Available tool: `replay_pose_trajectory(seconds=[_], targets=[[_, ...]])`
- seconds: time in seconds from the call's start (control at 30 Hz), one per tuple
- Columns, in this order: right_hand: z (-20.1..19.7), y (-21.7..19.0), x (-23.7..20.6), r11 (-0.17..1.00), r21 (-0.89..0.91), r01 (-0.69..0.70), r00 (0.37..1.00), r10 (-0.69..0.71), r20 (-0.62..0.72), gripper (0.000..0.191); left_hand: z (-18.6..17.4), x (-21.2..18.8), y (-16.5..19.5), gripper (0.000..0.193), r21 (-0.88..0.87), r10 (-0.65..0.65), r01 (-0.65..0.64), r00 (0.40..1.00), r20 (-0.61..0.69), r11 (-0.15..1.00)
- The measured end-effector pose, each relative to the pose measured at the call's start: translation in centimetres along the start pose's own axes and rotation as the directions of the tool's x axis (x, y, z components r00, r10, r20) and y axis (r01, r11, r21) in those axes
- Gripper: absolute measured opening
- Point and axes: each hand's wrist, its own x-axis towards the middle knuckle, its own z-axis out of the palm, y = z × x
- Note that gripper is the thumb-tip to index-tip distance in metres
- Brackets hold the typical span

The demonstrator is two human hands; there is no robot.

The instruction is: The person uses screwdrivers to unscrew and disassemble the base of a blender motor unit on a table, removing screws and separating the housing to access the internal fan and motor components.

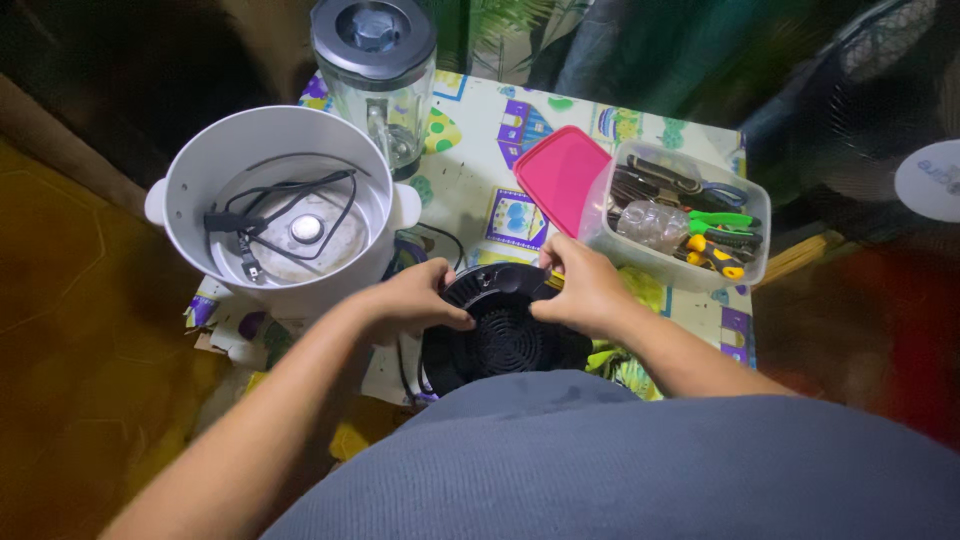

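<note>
Round black vented base (503,340), left hand (420,298) and right hand (585,290) curled closed on its rim, gripping opposite sides

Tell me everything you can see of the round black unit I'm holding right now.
The round black unit looks like matte plastic, its upward face showing a central grille of vent slots. It rests on the patterned table cover, at the near edge by the body. The left hand grips its left rim, the right hand its upper right rim. A black cord trails beside it.

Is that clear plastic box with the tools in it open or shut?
Open. The clear box has no lid on; its pink lid leans beside it.
</note>
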Motion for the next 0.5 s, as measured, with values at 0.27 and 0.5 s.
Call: replay_pose_trajectory(seconds=[0.27,0.5], targets=[[-0.8,-3.0,1.9,0.969,-0.236,-0.076,0.983,0.112,0.145,0.057,-2.8,7.6,0.0,0.058,0.011,0.265,-0.266,0.963,0.046,0.964],[-0.6,-3.7,0.0,0.984,-0.174,-0.035,0.986,0.062,0.153,0.065,3.7,14.8,-0.6,0.024,-0.308,0.284,-0.191,0.913,0.293,0.932]])
